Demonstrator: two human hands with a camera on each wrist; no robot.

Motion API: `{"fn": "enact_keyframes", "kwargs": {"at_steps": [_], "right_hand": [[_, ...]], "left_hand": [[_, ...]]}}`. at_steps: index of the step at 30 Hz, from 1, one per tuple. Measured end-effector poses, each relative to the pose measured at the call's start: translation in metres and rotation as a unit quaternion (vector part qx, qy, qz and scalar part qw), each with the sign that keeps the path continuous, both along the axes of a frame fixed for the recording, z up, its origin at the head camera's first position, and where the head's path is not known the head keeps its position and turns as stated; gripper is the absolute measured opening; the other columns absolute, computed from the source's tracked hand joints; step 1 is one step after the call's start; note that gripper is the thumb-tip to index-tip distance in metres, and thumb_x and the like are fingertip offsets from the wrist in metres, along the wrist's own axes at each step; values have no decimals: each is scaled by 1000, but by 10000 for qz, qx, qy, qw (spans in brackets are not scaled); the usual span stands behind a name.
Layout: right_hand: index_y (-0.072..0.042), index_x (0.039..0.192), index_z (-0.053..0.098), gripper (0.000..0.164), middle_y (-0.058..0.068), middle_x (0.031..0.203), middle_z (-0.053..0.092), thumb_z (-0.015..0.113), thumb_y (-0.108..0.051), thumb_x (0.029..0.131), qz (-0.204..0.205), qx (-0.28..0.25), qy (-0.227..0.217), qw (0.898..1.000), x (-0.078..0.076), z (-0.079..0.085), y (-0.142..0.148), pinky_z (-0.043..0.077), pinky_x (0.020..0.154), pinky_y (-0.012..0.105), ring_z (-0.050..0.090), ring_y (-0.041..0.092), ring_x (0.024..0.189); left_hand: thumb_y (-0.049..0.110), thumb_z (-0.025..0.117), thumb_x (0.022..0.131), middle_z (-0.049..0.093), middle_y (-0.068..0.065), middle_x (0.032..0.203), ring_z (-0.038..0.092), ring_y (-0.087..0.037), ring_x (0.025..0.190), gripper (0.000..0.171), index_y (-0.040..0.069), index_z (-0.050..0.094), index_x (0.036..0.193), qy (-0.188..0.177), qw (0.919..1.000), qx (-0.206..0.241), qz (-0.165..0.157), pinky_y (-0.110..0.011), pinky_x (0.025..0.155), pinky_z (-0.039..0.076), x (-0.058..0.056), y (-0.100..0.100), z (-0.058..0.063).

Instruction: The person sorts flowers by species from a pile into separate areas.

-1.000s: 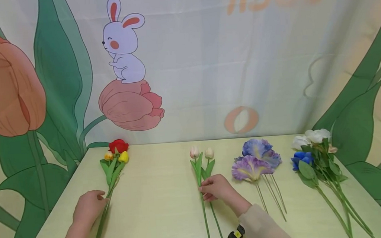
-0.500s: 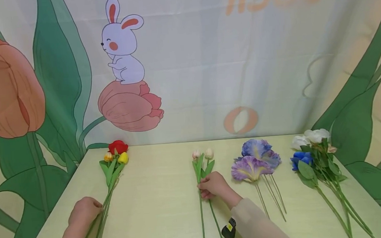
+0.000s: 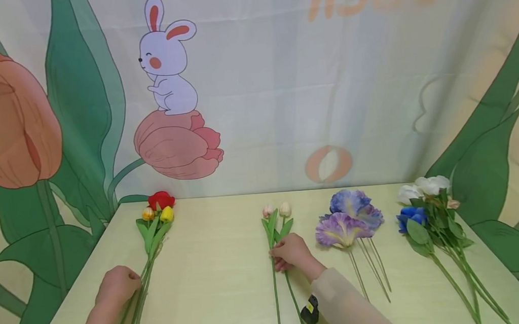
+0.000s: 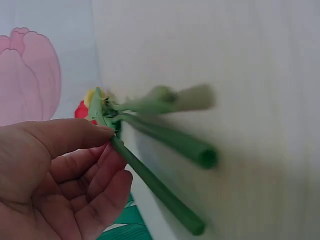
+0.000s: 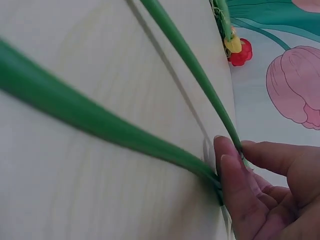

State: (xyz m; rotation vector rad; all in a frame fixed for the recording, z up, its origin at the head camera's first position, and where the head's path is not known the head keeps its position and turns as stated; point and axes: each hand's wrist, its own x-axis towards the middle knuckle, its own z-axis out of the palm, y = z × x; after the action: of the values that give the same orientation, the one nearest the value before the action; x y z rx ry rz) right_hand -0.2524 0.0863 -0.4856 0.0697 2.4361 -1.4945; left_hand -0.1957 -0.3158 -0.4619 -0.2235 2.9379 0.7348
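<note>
At the left of the table, my left hand (image 3: 115,288) pinches one green tulip stem (image 4: 157,185) between thumb and forefinger. This stem belongs to a bunch with a red flower (image 3: 161,199), an orange-yellow tulip (image 3: 147,214) and a yellow tulip (image 3: 167,214). Two more stem ends lie beside it in the left wrist view. Mid-table, my right hand (image 3: 292,252) pinches the stem of a pale pink tulip (image 3: 268,210). A cream tulip (image 3: 285,209) lies just right of it, its stem (image 5: 100,117) passing under or beside my fingers.
Purple-blue flowers (image 3: 344,228) on thin stems lie right of my right hand. Farther right is a bunch with white flowers (image 3: 432,185) and a blue flower (image 3: 411,218). A printed cloth (image 3: 254,91) hangs behind the table's back edge.
My left hand has shifted slightly left and nearer, drawing its stem away from the others. The pink tulip has moved a little right, toward the cream one, and its stem stands straighter.
</note>
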Motion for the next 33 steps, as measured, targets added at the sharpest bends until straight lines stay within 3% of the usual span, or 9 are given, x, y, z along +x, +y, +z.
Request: {"fn": "enact_keyframes", "kwargs": {"at_steps": [5, 9, 15, 19, 23, 27, 33], "right_hand": [[5, 89, 70, 17, 12, 68, 70, 68, -11, 91, -72, 186, 206, 9996, 2, 8, 8, 59, 54, 27, 64, 11, 51], [3, 94, 70, 17, 14, 76, 71, 66, -14, 93, 61, 299, 645, 9975, 4, 24, 16, 59, 55, 29, 67, 16, 58], [0, 107, 70, 20, 21, 90, 71, 62, -16, 97, 523, 356, 1448, 9874, 14, 57, 34, 60, 64, 35, 71, 26, 74], [0, 111, 69, 23, 20, 95, 71, 59, -17, 98, 732, 216, 1584, 9844, 23, 73, 44, 60, 69, 38, 70, 21, 76], [1, 113, 68, 24, 20, 96, 72, 59, -17, 99, 869, -43, 1570, 9838, 31, 79, 47, 60, 69, 36, 70, 20, 77], [2, 114, 67, 25, 18, 96, 72, 60, -17, 98, 1038, -309, 1568, 9817, 35, 77, 45, 60, 68, 31, 70, 22, 78], [6, 116, 65, 29, 27, 102, 70, 62, -15, 96, 1068, -949, 1348, 9805, 36, 66, 33, 61, 70, 32, 70, 24, 80]], "left_hand": [[5, 57, 89, 69, -26, 93, 63, -28, 80, 23, -12, 69, 98, 197, 9995, 241, -55, -42, 68, 53, 0, 2, 13], [8, 56, 93, 69, -27, 99, 66, -27, 80, 27, -14, 66, 107, 278, 9983, 513, 15, -38, 67, 55, 3, 9, 26], [13, 58, 95, 71, -25, 101, 68, -19, 76, 32, -11, 65, 114, 604, 9891, 1311, 287, -32, 66, 57, 9, 39, 38], [14, 60, 95, 72, -23, 102, 68, -17, 75, 31, -8, 66, 116, 835, 9782, 1871, 354, -29, 68, 59, 12, 67, 44], [11, 62, 95, 73, -21, 100, 68, -12, 75, 27, -7, 67, 114, 930, 9631, 2506, 321, -26, 69, 60, 16, 94, 46], [8, 64, 93, 74, -19, 97, 67, -9, 74, 24, -8, 69, 111, 923, 9462, 3098, 153, -24, 68, 60, 18, 119, 44], [6, 66, 92, 74, -12, 90, 65, -10, 72, 21, -8, 70, 107, 852, 9218, 3781, -15, -25, 67, 59, 23, 153, 46]]}}
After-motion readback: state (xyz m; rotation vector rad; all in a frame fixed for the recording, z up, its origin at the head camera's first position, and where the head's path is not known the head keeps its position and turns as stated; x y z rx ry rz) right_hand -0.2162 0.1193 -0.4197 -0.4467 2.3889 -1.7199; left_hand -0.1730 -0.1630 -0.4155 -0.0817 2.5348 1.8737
